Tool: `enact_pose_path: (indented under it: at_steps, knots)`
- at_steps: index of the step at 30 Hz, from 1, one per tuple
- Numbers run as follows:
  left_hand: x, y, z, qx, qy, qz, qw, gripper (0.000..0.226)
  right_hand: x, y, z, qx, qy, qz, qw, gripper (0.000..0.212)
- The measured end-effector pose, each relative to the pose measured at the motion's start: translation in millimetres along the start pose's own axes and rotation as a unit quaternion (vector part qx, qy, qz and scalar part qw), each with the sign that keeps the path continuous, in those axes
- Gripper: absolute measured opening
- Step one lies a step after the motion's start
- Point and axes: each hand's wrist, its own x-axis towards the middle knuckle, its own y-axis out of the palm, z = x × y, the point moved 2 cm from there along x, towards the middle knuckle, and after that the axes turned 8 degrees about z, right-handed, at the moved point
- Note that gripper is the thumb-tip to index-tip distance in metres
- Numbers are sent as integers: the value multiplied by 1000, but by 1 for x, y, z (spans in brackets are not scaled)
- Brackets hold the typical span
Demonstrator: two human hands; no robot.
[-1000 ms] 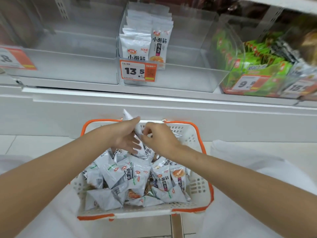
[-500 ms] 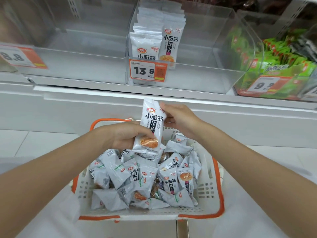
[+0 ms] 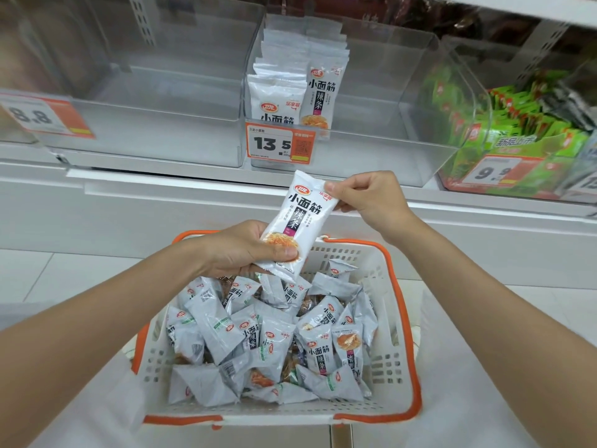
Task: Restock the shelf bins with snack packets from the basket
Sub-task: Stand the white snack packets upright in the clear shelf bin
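- One snack packet (image 3: 298,221) was held over the far end of the basket (image 3: 389,286), below the shelf front, tilted with its printed face to the camera.
- Two hands were on it. The left hand (image 3: 239,250) gripped the lower end, thumb across the front. The right hand (image 3: 368,198) pinched the upper right corner, its fingers curled.
- One white basket with an orange rim; loose packets (image 3: 274,344) piled inside, roughly twenty or more. The overlap made an exact count unsure.
- Three clear bins in view. The left bin (image 3: 155,137) carried an 8.8 tag (image 3: 42,116).
- The middle bin (image 3: 371,156) held two upright rows of matching packets (image 3: 290,82) at its left end, with the 13.5 tag (image 3: 277,145) covering their lower parts.
- The right bin (image 3: 465,101) held green packets (image 3: 523,124) behind a 9.9 tag (image 3: 497,171).
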Motion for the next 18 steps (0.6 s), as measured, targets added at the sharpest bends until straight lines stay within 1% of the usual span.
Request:
enact_pose_path:
  at_steps: [2,3,5,9,11,15,17,18]
  knots:
    - [-1,1,-3,40,18,-16,999,29,-1,0,-3,-8,0,-1,1000,15]
    - [-2,1,-3,55,23,-21,998,25,-1,1,-5,-6,0,1,1000,15]
    - [-4,0,-3,80,24,-28,996,25,-1,4,-8,23,11,19,999,14]
    - [-7,-1,-7,111,24,-38,993,18,-1,14,-11,71,40,81,993,16]
    - [-6,2,-9,129,23,-39,991,16,0,16,-10,86,28,67,994,17]
    - [-4,3,-20,143,32,-42,988,15,6,10,0,61,-16,8,998,18]
    - [-4,2,-28,156,48,-60,985,14,7,9,3,107,2,11,994,19]
    - [-4,1,-31,162,58,-76,982,15,7,10,4,136,20,34,990,20]
